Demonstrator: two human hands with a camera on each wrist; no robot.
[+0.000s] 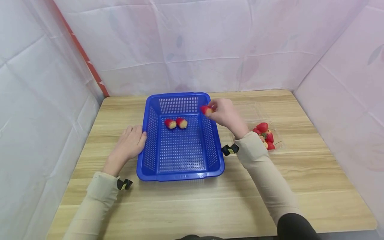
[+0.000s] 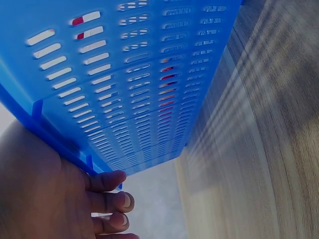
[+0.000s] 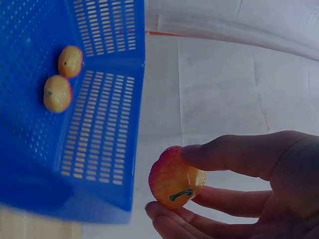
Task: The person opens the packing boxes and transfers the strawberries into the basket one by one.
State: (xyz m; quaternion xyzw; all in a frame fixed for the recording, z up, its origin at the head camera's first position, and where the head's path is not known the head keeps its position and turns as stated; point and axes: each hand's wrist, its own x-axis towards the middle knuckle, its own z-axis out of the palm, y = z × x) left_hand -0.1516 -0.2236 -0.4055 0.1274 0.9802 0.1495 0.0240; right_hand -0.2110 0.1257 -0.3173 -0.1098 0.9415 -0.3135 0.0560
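Observation:
A blue plastic basket [image 1: 180,176] stands on the wooden table. Two red-and-yellow strawberries, a left one [image 1: 170,124] and a right one [image 1: 181,123], lie side by side on its floor. My left hand [image 1: 130,142] grips the basket's left rim; in the left wrist view its fingers [image 2: 112,203] bend beneath that rim. Above the basket's right rim, near the far corner, my right hand [image 1: 225,112] pinches another strawberry [image 3: 175,179] between thumb and fingers. Its pale end and short green stem show in the right wrist view.
To the right, a clear plastic box [image 1: 277,146] holds several strawberries [image 1: 262,127], partly behind the right forearm. Its transparent lid [image 1: 249,110] lies open toward the back. White patterned sheets [image 1: 195,43] hang behind the table and at both sides.

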